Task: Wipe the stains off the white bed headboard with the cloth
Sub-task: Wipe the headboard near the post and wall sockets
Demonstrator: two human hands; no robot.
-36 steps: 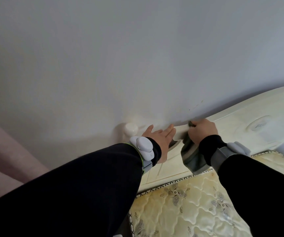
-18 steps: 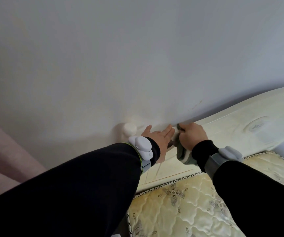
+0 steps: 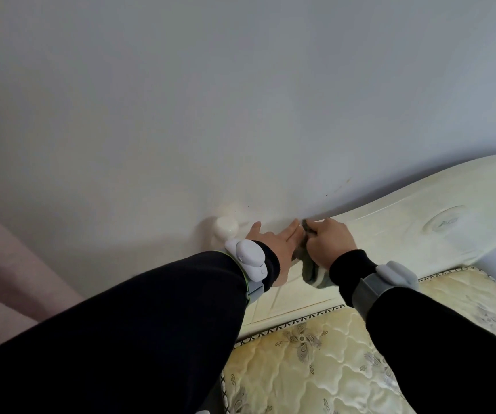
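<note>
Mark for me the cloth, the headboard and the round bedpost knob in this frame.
cloth (image 3: 313,271): head view, on its hanging grey lower fold.
headboard (image 3: 390,225): head view, on the bare white front face.
bedpost knob (image 3: 226,228): head view, on its rounded top.

The headboard (image 3: 420,222) stands against the wall (image 3: 240,100) behind it, the mattress (image 3: 315,369) butting its front. On the headboard's top edge the left hand (image 3: 273,246) rests flat just left of the right hand (image 3: 329,243), which grips the cloth (image 3: 312,273); a knob (image 3: 226,227) caps the headboard's left end.
</note>
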